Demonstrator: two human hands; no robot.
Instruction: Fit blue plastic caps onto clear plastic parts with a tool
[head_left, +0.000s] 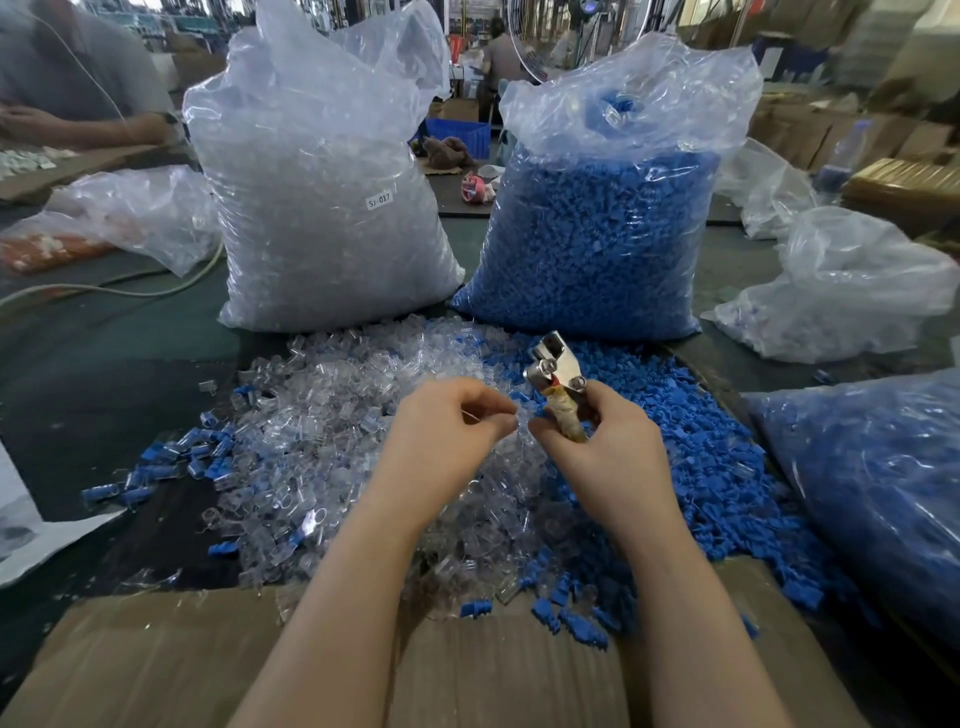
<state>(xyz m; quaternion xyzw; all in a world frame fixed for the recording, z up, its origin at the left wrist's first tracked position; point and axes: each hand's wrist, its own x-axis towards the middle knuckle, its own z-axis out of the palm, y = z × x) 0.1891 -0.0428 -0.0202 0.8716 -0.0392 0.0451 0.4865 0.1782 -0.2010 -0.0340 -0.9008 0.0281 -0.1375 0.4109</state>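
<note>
A tall bag (322, 208) holds clear plastic parts; loose ones (322, 431) lie heaped before it. The left hand (452, 431) pinches a clear part. The right hand (597, 447) grips the tool (558, 379). A second bag (597, 244) holds blue caps (691, 441).

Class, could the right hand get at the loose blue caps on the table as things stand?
Probably yes, but not freely: the loose blue caps lie uncovered just beside the right hand, yet that hand already grips the metal tool.
</note>
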